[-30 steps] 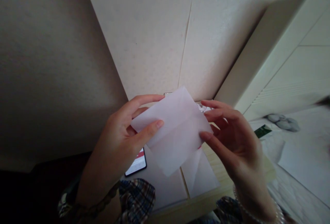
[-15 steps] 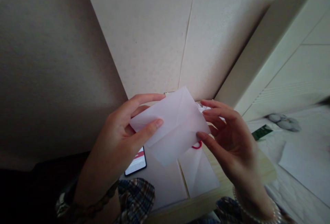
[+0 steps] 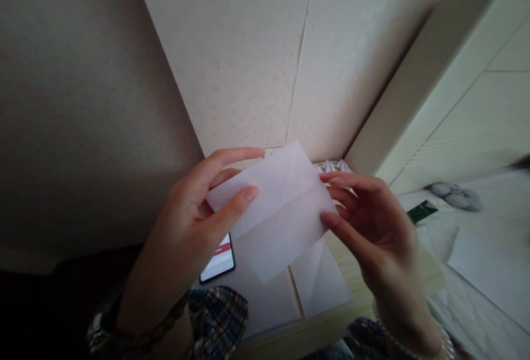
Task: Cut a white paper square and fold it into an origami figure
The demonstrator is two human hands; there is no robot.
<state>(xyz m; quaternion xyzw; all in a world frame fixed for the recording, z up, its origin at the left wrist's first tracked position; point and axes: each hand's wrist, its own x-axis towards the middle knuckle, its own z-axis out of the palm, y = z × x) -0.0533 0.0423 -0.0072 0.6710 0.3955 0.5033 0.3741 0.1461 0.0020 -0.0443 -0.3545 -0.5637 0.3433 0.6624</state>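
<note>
A white sheet of paper with crease lines is held up in the middle of the head view, tilted, above the table. My left hand grips its left side, thumb on top and fingers behind. At the right edge, my right hand has its thumb against the sheet's corner, with the fingertips reaching behind it. Beneath lie more white sheets: a larger plain one and a creased one, with a narrow gap between them. A phone with a lit screen is partly covered by my left hand.
The wooden table stands against a pale wall. Small folded paper pieces sit at its back. To the right are a white quilted surface, a green packet and grey rounded items.
The paper's lower flap has opened further downward, covering the red loop seen before. My right hand has shifted slightly right and down, uncovering more folded pieces behind. My left hand barely moved.
</note>
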